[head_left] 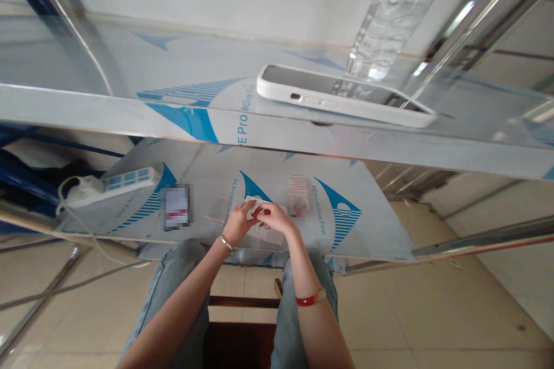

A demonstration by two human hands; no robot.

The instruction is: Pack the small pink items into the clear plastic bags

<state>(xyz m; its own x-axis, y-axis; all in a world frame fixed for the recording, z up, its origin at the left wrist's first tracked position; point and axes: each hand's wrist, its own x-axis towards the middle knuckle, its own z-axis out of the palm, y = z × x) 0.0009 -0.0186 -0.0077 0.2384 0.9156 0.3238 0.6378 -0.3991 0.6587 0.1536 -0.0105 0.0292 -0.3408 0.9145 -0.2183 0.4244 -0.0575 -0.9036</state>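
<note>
My left hand (239,223) and my right hand (276,218) meet over the lower table, fingers bent and pinched together. Between their fingertips is a small dark red thing (261,213), too small to name. Beneath the hands lies a whitish sheet or flat bag (266,234), partly covered by them. Just right of my right hand is a clear plastic bag (299,206) with reddish contents and a red-striped part. Left of my left hand lies another clear bag (220,209) with a pinkish edge.
A phone-like device (176,207) and a power strip (125,181) with a white cable lie on the left of the lower table (372,225). Above, a shelf (186,121) carries a white-cased phone (341,102) and a water bottle (392,17).
</note>
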